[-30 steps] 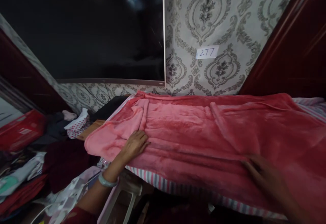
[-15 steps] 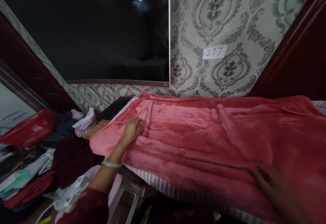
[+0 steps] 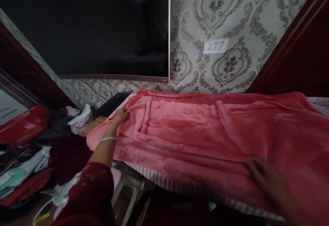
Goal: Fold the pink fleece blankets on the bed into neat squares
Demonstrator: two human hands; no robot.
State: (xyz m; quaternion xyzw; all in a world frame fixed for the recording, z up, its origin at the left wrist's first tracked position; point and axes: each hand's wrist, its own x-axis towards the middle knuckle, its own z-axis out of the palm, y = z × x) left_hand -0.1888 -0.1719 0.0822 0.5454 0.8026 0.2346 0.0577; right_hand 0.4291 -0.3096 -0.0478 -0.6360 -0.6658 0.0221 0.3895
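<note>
A pink plush blanket lies spread over a long surface, with several ridges and folds across it. At its left part, my left hand is closed, fingers curled against the plush and gripping some of it. Lower right, my right hand rests on the plush by a long front fold, fingers stretched out and thumb apart; part of it is in shadow. Grey, white and pink striped cloth shows along the blanket's front edge.
A large dark television screen is on the patterned wall behind. Left of the blanket are piled clothes, a red basket, a dotted white cloth and a brown board. A pale plastic stool stands below the front edge.
My left hand has moved left and slightly back over the plush, away from the short upright fold. My right hand stays near the front fold. The view has tilted slightly down.
</note>
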